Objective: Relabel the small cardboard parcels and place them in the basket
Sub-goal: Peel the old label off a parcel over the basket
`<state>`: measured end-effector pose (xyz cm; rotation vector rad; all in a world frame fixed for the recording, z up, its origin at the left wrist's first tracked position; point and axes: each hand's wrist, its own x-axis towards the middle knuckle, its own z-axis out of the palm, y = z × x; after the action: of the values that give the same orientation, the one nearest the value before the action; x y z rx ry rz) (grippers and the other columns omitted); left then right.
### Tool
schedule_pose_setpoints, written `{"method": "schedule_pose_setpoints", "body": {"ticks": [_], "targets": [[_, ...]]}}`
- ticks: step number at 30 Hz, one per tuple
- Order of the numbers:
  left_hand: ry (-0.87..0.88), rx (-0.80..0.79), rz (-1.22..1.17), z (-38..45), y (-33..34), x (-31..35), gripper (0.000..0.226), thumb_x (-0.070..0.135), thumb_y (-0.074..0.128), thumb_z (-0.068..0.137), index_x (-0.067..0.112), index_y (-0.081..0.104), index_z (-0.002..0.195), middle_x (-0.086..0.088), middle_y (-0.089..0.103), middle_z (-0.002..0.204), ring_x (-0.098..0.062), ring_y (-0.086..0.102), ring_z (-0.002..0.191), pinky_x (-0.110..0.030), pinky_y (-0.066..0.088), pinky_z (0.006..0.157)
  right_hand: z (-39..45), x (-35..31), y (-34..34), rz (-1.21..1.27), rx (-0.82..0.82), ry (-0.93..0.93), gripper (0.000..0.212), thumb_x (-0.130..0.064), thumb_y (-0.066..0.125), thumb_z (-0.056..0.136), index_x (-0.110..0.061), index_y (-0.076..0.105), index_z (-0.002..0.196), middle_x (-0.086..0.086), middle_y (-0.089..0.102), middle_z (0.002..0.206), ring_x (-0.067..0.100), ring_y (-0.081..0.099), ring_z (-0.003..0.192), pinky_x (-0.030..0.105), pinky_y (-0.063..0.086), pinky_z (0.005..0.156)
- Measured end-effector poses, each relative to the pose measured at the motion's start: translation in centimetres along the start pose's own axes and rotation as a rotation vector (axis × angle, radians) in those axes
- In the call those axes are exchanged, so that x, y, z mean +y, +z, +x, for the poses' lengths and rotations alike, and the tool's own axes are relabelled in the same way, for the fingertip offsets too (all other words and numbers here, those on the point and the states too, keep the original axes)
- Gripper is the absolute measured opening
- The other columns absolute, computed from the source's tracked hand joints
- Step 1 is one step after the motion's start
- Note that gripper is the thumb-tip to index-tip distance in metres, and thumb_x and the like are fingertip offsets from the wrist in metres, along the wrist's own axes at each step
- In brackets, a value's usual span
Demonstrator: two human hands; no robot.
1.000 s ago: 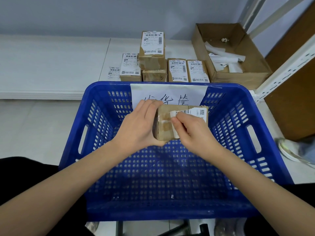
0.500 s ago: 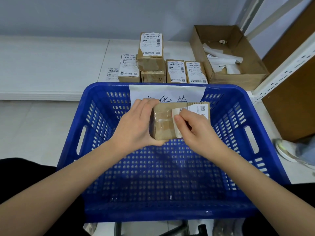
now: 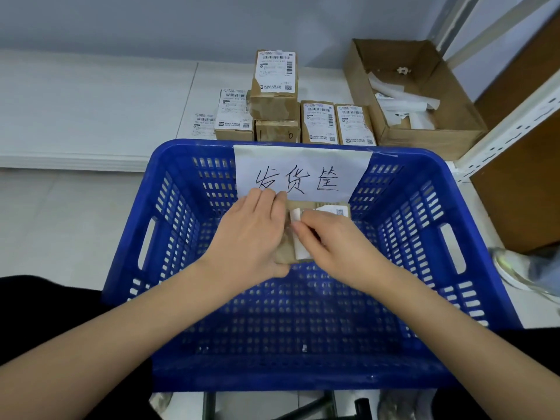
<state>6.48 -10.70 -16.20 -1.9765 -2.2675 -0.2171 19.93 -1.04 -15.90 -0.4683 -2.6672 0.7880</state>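
Moved: parcel (image 3: 285,253) lower in basket (image 3: 169,189), uncovering the paper sign (image 3: 300,174).
Hidden: parcel mostly behind hands.
Left hand (image 3: 251,237): grips parcel.
Right hand (image 3: 342,247): pinches label (image 3: 298,247).

Both hands (image 3: 303,237) hold a parcel (image 3: 283,253) over the basket (image 3: 454,225). Behind the basket stand more parcels (image 3: 274,86), an open carton (image 3: 439,131) to their right.

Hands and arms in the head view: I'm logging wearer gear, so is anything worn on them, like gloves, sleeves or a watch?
Nothing shows: the left hand and the right hand are bare, without gloves, rings or a watch. Both forearms are uncovered right to the frame edge; no sleeves appear.
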Motion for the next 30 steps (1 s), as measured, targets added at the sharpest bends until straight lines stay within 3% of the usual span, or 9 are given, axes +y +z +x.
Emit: {"method": "schedule_pose_setpoints", "body": {"ticks": [4,7,12,20,24,27,30], "targets": [[0.002,-0.090,-0.095,0.1,-0.6,-0.6,0.081,0.045,0.081,0.037,-0.002,0.057,0.099,-0.009,0.054,0.087,-0.026,0.052,0.078,-0.030,0.046,0.055,-0.1,0.3,-0.4,-0.030,-0.015,0.179,0.030,-0.020,0.043,0.100,-0.018,0.037,0.071,-0.013,0.035,0.061,0.008,0.035,0.057,0.030,0.025,0.058],[0.024,-0.116,-0.159,0.6,-0.6,-0.8,0.081,0.050,0.078,0.050,0.003,0.054,0.110,-0.007,0.054,0.098,-0.024,0.049,0.092,-0.035,0.050,0.063,-0.3,0.3,-0.6,0.070,-0.031,0.234,0.033,-0.018,0.041,0.101,-0.022,0.035,0.068,-0.011,0.038,0.061,0.005,0.039,0.056,0.023,0.027,0.054],[0.043,-0.123,-0.195,1.2,-0.7,-1.2,0.096,0.051,0.083,0.044,-0.002,0.056,0.120,-0.011,0.060,0.103,-0.028,0.055,0.094,-0.037,0.055,0.070,-0.6,0.3,-1.1,0.212,0.050,0.276,0.032,-0.017,0.042,0.100,-0.023,0.038,0.069,-0.009,0.041,0.061,0.002,0.041,0.057,0.021,0.029,0.052],[0.020,-0.115,-0.233,1.2,-1.0,-1.4,0.098,0.058,0.065,0.046,0.000,0.053,0.124,-0.009,0.058,0.106,-0.024,0.050,0.097,-0.044,0.055,0.066,-0.8,0.2,-1.7,0.261,0.141,0.270,0.029,-0.017,0.050,0.097,-0.022,0.049,0.068,-0.009,0.046,0.059,0.005,0.045,0.060,0.016,0.034,0.054],[0.016,-0.129,-0.203,0.8,-0.9,-1.6,0.095,0.059,0.070,0.047,0.002,0.054,0.121,-0.007,0.057,0.105,-0.021,0.046,0.096,-0.040,0.055,0.059,-0.8,0.8,-1.8,0.266,0.125,0.279,0.016,-0.015,0.058,0.094,-0.008,0.070,0.086,0.000,0.064,0.072,0.013,0.055,0.071,0.031,0.046,0.066],[0.024,-0.130,-0.183,0.7,-1.0,-1.6,0.093,0.054,0.079,0.046,0.002,0.055,0.119,-0.007,0.058,0.104,-0.023,0.051,0.095,-0.035,0.053,0.053,-1.0,0.0,-1.8,0.419,0.134,0.292,0.017,-0.010,0.061,0.091,-0.019,0.073,0.100,-0.011,0.068,0.080,0.002,0.059,0.078,0.016,0.047,0.071],[0.036,-0.122,-0.137,0.8,-1.0,-1.6,0.094,0.054,0.082,0.041,0.000,0.058,0.114,-0.008,0.060,0.098,-0.024,0.055,0.088,-0.031,0.048,0.045,-0.9,-0.5,-1.6,0.577,0.100,0.340,0.024,-0.010,0.063,0.090,-0.026,0.067,0.107,0.012,0.072,0.088,0.010,0.060,0.074,0.014,0.048,0.067]]}}
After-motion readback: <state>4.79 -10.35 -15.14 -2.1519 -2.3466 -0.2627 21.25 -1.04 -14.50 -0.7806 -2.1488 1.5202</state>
